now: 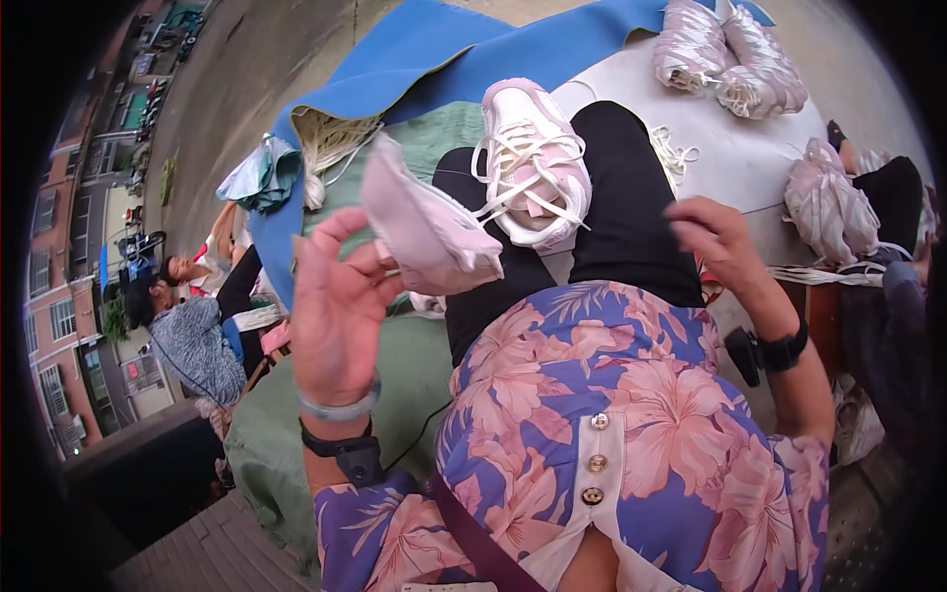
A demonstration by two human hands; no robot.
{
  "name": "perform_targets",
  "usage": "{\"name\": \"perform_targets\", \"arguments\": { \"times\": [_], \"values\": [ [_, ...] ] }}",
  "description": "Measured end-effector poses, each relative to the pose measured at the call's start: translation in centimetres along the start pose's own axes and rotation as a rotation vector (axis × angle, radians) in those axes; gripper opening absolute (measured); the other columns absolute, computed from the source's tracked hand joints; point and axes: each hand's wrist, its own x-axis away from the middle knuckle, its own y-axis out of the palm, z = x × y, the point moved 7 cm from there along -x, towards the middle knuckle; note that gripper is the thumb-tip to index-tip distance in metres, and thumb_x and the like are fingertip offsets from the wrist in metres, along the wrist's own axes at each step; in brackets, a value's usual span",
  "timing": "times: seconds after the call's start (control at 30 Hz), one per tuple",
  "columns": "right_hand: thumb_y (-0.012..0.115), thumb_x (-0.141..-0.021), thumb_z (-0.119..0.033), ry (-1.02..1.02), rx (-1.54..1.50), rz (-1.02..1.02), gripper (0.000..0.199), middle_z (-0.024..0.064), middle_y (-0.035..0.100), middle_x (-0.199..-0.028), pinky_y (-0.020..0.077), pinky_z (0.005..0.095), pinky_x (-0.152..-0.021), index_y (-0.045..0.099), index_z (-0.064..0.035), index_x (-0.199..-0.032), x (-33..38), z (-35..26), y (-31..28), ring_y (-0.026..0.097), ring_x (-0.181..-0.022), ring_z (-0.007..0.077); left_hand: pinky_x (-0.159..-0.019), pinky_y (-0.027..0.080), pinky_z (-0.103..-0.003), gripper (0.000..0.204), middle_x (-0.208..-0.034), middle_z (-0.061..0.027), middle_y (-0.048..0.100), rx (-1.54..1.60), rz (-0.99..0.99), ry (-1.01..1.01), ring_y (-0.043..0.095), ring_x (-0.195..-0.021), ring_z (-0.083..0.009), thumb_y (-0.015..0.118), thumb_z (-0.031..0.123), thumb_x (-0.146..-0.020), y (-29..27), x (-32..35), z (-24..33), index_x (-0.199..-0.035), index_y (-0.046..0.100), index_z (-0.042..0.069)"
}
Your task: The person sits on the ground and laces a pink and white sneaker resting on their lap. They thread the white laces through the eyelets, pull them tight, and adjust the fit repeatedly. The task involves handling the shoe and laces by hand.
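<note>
My left hand (345, 296) pinches a pale pink and white shoe upper (424, 222) by its edge, between thumb and fingers. The upper is tilted up over my left thigh. Close beside it, a white and pink sneaker (538, 163) rests across my thighs, its toe toward me and white laces threaded loosely through it. A strand of lace runs between sneaker and upper. My right hand (725, 242) is raised beside my right knee, apart from the sneaker. Its fingers are curled together and slightly blurred; whatever they hold cannot be made out.
Bundled pink-white uppers (730, 59) lie on a pale board (612, 84) ahead; another bundle (834, 202) is at right. A hank of cream laces (330, 143) hangs by a blue mat (424, 64). Two people (197, 326) sit at left. Green cloth (326, 424) covers something beside me.
</note>
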Motion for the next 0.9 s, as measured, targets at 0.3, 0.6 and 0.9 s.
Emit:
{"name": "perform_targets", "arguments": {
  "times": [0.3,0.6,0.9],
  "values": [
    [0.069,-0.073,-0.025,-0.753,0.07,-0.415,0.038,0.0141,0.059,-0.093,0.0459,0.041,-0.074,0.057,-0.0047,-0.103,-5.9,-7.9,17.2,0.058,-0.084,0.0324,-0.092,0.039,-0.045,0.049,-0.119,-0.0219,0.051,0.24,0.079,-0.019,0.05,-0.107,-0.0296,0.04,0.04,-0.093,-1.6,0.5,-1.5,-0.125,0.033,0.004],
    [0.059,-0.087,-0.029,0.094,-0.463,-0.424,0.03,0.0017,0.062,-0.075,0.0439,0.0254,-0.061,0.065,0.0011,-0.086,-10.2,-4.2,17.3,0.053,-0.07,0.0048,-0.074,0.047,-0.031,0.029,-0.089,-0.0153,0.064,-0.197,0.546,0.343,0.061,-0.076,-0.0199,0.05,0.02,-0.09,-14.9,-1.5,-8.3,-0.109,0.047,-0.001],
    [0.052,-0.092,-0.027,0.037,-0.331,-0.457,0.027,-0.0051,0.055,-0.081,0.0382,0.0182,-0.066,0.063,-0.0029,-0.098,-9.4,-6.1,16.1,0.046,-0.073,0.0024,-0.068,0.046,-0.031,0.015,-0.083,-0.0097,0.064,-0.644,0.102,-0.153,0.061,-0.085,-0.0176,0.05,0.011,-0.082,-18.5,-0.3,-32.3,-0.089,0.062,0.004]
  ]
}}
